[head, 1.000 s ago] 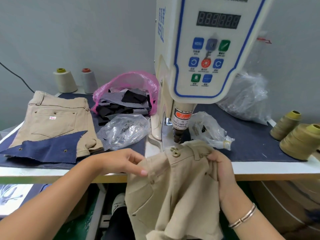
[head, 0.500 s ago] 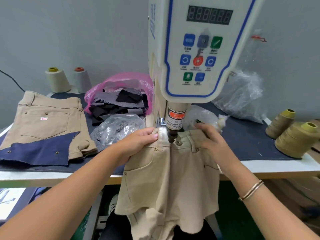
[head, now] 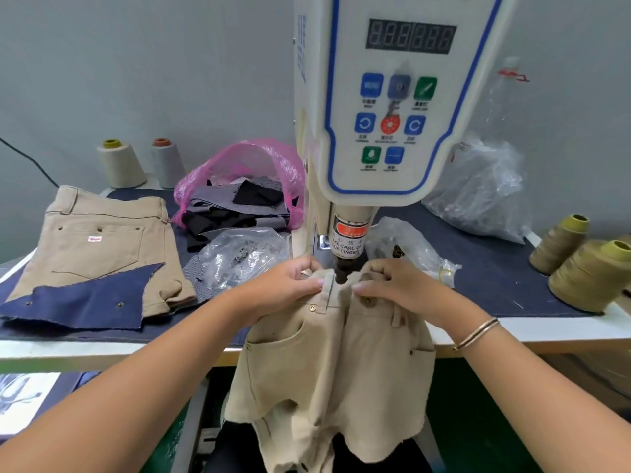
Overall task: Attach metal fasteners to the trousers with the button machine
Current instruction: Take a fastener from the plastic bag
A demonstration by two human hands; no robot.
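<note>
**Waistband now seated under the punch**

Now the waistband sits right beneath the punch (head: pixel 342 275) of the button machine (head: pixel 392 107), where a second ago the trousers (head: pixel 327 363) were bunched in the hands nearer the table's front edge, short of the machine. Half a second ago they were already at the punch; since then the two hands have drawn closer around it, one on each side.

The left hand (head: pixel 283 288) pinches the waistband just left of the punch, its thumb lying on top of the cloth and the fingers curled over the band's far edge. The right hand (head: pixel 396 285) grips the band just right of the punch in the same way, with the thumb on top and the fingers folded over the cloth. Between them the band looks pulled flat. Most of the trousers hang off the near edge of the table (head: pixel 546 331), legs down.

A brass fastener (head: pixel 312 307) already shows on the waistband just near of the left thumb, and another (head: pixel 367 302) by the right thumb.

By my reading, placing is done and the press is the step due. Both thumbs lie very close to the punch, so the risk is a pinched finger, or the cloth slipping off its mark.
</note>
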